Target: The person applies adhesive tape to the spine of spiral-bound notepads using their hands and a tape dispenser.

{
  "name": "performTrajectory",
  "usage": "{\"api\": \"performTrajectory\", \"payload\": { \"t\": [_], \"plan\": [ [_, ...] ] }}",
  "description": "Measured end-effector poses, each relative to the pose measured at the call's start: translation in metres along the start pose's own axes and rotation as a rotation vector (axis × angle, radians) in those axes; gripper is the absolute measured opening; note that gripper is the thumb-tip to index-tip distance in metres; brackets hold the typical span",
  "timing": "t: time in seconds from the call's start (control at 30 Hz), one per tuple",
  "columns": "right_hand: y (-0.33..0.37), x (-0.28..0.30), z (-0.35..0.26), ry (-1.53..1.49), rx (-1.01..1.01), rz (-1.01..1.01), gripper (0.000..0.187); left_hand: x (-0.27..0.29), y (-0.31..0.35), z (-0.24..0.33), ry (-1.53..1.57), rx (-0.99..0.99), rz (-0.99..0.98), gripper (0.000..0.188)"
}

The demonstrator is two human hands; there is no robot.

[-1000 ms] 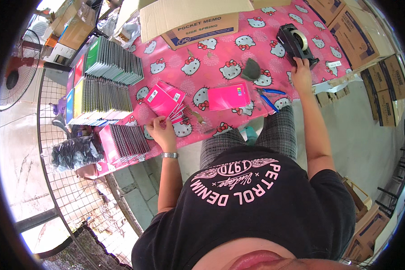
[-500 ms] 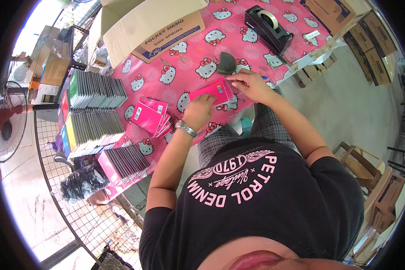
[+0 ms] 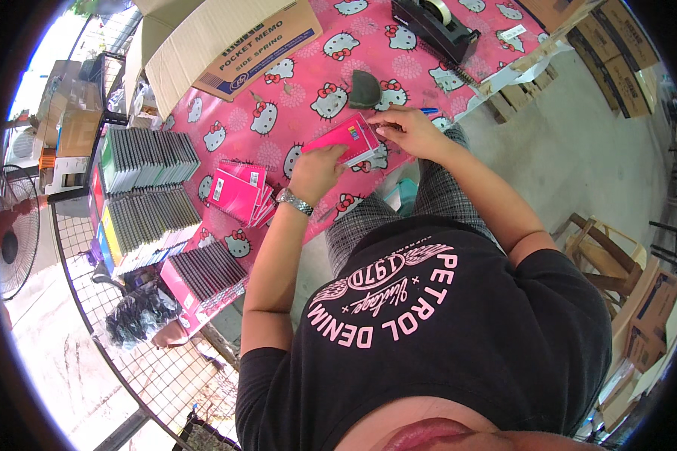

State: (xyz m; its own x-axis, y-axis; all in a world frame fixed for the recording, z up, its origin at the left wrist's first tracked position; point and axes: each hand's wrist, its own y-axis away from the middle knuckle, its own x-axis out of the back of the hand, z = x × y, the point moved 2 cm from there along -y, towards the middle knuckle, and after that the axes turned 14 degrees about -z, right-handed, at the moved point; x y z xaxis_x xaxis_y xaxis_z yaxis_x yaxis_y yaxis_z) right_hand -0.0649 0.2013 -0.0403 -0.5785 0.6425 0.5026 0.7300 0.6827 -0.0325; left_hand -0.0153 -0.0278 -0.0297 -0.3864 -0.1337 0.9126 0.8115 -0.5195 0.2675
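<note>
A pink spiral pocket notebook lies at the table's near edge, seemingly with more pages or another notebook under its cover. My left hand, with a metal watch on the wrist, grips its left end, fingers over the cover. My right hand is at the right, spiral end, thumb and forefinger drawn together in a pinch; what lies between the fingertips is too small to tell. Left of my left hand, several pink notebooks lie in a loose, overlapping pile. A blue pen shows just beyond my right hand.
Rows of spiral notebooks stand at the table's left side, with a pink stack nearer me. An open cardboard box, a dark rounded pad and a black tape dispenser sit farther back. A fan stands left.
The view has shifted slightly, so the table appears moved up and left. Both hands stay at the notebook; the right fingers look a little closer together at its spiral end.
</note>
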Motion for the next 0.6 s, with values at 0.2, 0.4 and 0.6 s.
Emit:
{"api": "performTrajectory", "payload": {
  "t": [0.2, 0.4, 0.6],
  "plan": [
    [0.001, -0.005, -0.003, -0.024, 0.015, 0.003, 0.027, -0.011, 0.003, -0.001, -0.056, -0.037, 0.099, 0.036],
    [0.003, -0.016, 0.016, -0.134, -0.071, 0.034, 0.031, 0.016, 0.002, -0.015, 0.291, 0.084, -0.080, 0.037],
    [-0.014, -0.038, 0.012, -0.669, -0.378, -0.039, 0.031, -0.016, 0.014, -0.036, 0.578, 0.030, 0.228, 0.028]
  ]
}}
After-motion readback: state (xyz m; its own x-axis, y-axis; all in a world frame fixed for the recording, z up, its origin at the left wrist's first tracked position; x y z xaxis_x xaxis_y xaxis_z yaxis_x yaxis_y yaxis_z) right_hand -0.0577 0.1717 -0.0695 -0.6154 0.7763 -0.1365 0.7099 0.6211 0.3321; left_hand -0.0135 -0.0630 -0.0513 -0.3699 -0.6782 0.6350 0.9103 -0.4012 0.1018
